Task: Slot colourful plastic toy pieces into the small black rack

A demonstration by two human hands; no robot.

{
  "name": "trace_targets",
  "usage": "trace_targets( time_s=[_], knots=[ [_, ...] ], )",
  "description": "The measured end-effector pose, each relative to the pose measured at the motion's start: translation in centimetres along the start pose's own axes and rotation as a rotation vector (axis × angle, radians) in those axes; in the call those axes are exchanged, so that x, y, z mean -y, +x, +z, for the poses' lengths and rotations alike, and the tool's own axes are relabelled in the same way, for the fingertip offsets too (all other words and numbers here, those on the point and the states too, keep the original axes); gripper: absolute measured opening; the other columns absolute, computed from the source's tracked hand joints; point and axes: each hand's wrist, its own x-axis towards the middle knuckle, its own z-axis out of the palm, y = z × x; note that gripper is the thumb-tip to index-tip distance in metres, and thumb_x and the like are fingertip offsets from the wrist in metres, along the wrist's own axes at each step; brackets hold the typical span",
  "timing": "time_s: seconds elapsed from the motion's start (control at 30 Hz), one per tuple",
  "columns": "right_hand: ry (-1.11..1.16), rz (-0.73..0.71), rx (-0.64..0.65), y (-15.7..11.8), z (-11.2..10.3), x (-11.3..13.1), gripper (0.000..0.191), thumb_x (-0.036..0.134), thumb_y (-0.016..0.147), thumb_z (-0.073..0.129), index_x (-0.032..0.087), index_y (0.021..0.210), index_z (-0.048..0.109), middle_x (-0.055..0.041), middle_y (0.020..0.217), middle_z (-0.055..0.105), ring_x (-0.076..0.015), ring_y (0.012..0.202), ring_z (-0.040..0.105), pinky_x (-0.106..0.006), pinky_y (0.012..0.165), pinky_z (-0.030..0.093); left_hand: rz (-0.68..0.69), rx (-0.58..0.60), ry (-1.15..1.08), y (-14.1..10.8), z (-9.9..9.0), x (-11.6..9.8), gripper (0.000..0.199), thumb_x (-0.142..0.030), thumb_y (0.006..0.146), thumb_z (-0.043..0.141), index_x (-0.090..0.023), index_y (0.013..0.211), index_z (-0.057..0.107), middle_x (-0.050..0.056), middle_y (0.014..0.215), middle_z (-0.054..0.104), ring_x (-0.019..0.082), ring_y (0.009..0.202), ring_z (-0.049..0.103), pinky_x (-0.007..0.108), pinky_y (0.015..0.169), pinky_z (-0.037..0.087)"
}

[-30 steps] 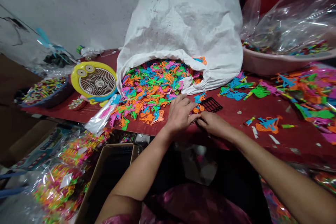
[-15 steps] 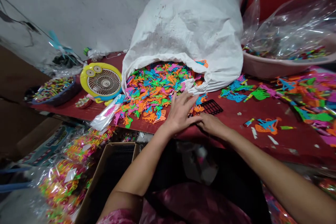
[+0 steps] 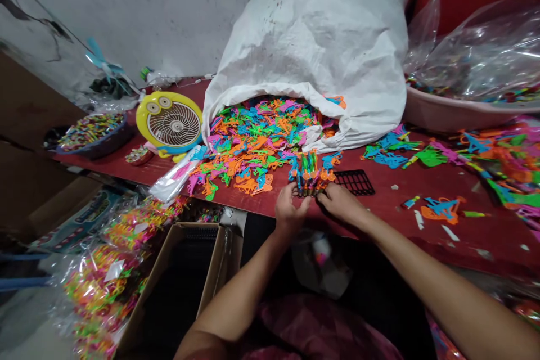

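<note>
Between your hands, at the near edge of the red tabletop [image 3: 396,225]: an upright cluster of small blue, green and orange plastic pieces [image 3: 310,169], seemingly set along the left part of a black plastic grid [image 3: 353,181]. Grid's right-hand cells bare, so likely part filled; count not readable. Your left hand [image 3: 290,207]: half curled at the cluster's left end, thumb apart from the fingers; can't tell whether it grips anything. Your right hand [image 3: 341,202]: fingers bent in close at the right end, tips hidden, hold unclear. Beyond: plenty left loose, a multicoloured plastic heap [image 3: 257,135] spilling from the big white woven sack [image 3: 324,39]. Farther right, more bright loose pieces [image 3: 512,152].
</note>
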Motion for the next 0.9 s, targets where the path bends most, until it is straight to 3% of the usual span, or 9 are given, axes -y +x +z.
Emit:
trace_targets(
  time_s=[0.2, 0.3, 0.43, 0.53, 0.73, 0.9],
  knots=[
    [-0.058, 0.06, 0.055, -0.2, -0.3, 1.0, 0.032, 0.028, 0.096, 0.039, 0.014, 0.106, 0.065, -0.0169, 0.103, 0.072, -0.0253, 0.088, 0.068, -0.03, 0.065, 0.035, 0.013, 0.078, 0.2, 0.5, -0.2, 0.0, 0.032, -0.029, 0.08, 0.076, -0.016, 0.105, 0.061, 0.007, 0.094, 0.069, 0.024, 0.092, 0.065, 0.041, 0.085, 0.055],
    [-0.006, 0.067, 0.053, -0.2, -0.5, 1.0, 0.03, 0.026, 0.095, 0.041, 0.014, 0.108, 0.065, -0.0164, 0.106, 0.072, -0.0247, 0.09, 0.067, -0.029, 0.067, 0.036, 0.06, 0.082, 0.215, 0.1, -0.2, -0.1, 0.036, -0.03, 0.08, 0.075, -0.015, 0.109, 0.06, 0.009, 0.097, 0.069, 0.026, 0.093, 0.064, 0.043, 0.084, 0.055],
    [0.064, 0.046, 0.042, -0.1, -0.4, 0.5, 0.025, 0.024, 0.093, 0.046, 0.013, 0.1, 0.067, -0.0135, 0.099, 0.072, -0.0212, 0.087, 0.066, -0.026, 0.071, 0.039, 0.096, 0.028, 0.103, -0.4, -0.4, -0.2, 0.036, -0.026, 0.088, 0.066, -0.016, 0.121, 0.057, 0.011, 0.109, 0.068, 0.023, 0.101, 0.065, 0.039, 0.09, 0.055],
    [0.111, 0.04, 0.031, -0.1, -0.2, 0.3, 0.025, 0.025, 0.093, 0.045, 0.013, 0.099, 0.066, -0.0102, 0.09, 0.072, -0.0184, 0.08, 0.064, -0.024, 0.068, 0.039, 0.096, -0.017, 0.056, 0.0, -0.8, -0.3, 0.02, -0.024, 0.093, 0.058, -0.016, 0.111, 0.063, 0.009, 0.101, 0.07, 0.019, 0.094, 0.067, 0.033, 0.085, 0.055],
    [0.147, 0.075, 0.039, -0.2, 0.0, 1.0, 0.029, 0.022, 0.094, 0.04, 0.013, 0.097, 0.067, -0.0052, 0.067, 0.066, -0.016, 0.063, 0.058, -0.024, 0.062, 0.036, 0.162, 0.006, 0.198, 1.4, -1.2, 0.0, 0.02, -0.026, 0.094, 0.057, -0.013, 0.107, 0.066, 0.008, 0.085, 0.071, 0.018, 0.079, 0.067, 0.029, 0.076, 0.054],
    [0.11, 0.134, 0.041, -0.4, 0.2, 1.5, 0.031, 0.028, 0.096, 0.038, 0.012, 0.1, 0.065, -0.0138, 0.091, 0.072, -0.0195, 0.079, 0.063, -0.026, 0.064, 0.033, 0.19, -0.046, 0.28, 1.8, -1.7, -0.1, 0.022, -0.029, 0.097, 0.053, -0.013, 0.106, 0.066, 0.008, 0.085, 0.072, 0.016, 0.078, 0.068, 0.027, 0.073, 0.054]
  ],
)
